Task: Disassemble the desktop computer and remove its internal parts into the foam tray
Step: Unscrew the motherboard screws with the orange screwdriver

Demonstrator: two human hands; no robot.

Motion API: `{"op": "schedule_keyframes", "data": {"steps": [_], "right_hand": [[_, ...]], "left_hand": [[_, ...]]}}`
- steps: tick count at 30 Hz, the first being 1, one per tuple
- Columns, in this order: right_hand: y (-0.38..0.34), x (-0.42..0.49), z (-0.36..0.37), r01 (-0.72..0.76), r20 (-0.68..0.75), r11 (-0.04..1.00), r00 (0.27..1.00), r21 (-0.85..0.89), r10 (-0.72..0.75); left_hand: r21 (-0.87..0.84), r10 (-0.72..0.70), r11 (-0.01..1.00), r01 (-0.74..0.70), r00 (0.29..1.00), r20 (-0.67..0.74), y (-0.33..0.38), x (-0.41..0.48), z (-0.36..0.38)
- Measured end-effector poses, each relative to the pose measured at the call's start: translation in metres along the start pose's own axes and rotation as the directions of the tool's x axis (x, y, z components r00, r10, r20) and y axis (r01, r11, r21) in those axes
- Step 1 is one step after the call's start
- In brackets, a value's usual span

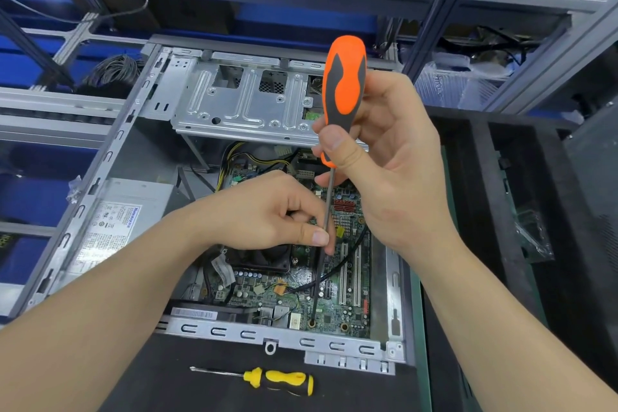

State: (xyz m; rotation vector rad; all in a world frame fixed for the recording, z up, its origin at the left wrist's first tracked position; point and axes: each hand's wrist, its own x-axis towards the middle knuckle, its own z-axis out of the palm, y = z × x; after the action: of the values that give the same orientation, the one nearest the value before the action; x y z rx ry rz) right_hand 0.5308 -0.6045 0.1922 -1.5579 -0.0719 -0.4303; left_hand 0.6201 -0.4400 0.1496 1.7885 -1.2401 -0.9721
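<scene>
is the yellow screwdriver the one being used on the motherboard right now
No, the yellow screwdriver lies untouched in front of the case, while the right hand holds the orange screwdriver and the left hand steadies its shaft.

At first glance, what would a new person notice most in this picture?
The orange screwdriver stands upright at centre, held in the right hand, its tip down on the motherboard inside the open computer case. The left hand steadies its shaft. A yellow screwdriver lies on the mat in front.
</scene>
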Motion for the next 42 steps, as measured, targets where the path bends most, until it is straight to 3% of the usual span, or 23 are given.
{"op": "schedule_keyframes", "data": {"steps": [42], "right_hand": [[-0.0003, -0.0052, 0.0005, 0.026, -0.005, 1.000, 1.000, -0.015, -0.026]], "left_hand": [[0.013, 0.031, 0.999, -0.031, 0.999, 0.023, 0.0026, -0.0010, 0.0002]]}}
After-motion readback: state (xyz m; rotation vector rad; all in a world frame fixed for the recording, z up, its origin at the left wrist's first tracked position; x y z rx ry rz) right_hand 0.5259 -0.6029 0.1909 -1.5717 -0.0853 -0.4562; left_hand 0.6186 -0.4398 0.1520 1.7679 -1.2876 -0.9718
